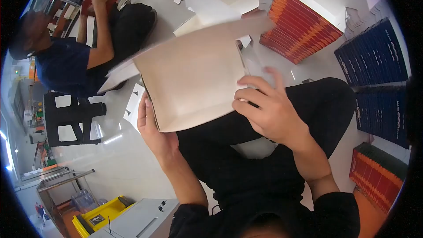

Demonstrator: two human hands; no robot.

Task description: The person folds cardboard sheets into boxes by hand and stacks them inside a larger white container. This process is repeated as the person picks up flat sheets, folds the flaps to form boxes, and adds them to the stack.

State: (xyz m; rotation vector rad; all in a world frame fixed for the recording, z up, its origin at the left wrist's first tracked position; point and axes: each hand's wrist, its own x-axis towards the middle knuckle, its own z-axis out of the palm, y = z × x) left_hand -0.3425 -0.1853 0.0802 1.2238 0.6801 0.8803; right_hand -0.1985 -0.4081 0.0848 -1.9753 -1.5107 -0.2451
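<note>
A partly folded cardboard box (194, 79) is held above my lap, its pale inside facing me and its flaps standing out at the far edge and left side. My left hand (154, 125) grips the near left corner, thumb against the side wall and fingers behind it. On the other side, my right hand (264, 105) has its bent fingers on the right wall of the box. One finger of that hand is raised and blurred.
Flat red-and-white card pieces (220, 0) lie on the floor ahead. Tall stacks of red cartons (299, 26) and dark blue cartons (372, 57) stand at right. A person (66, 61) sits at left holding a red item, near a black stool (75, 119). A yellow bin (103, 216) is at lower left.
</note>
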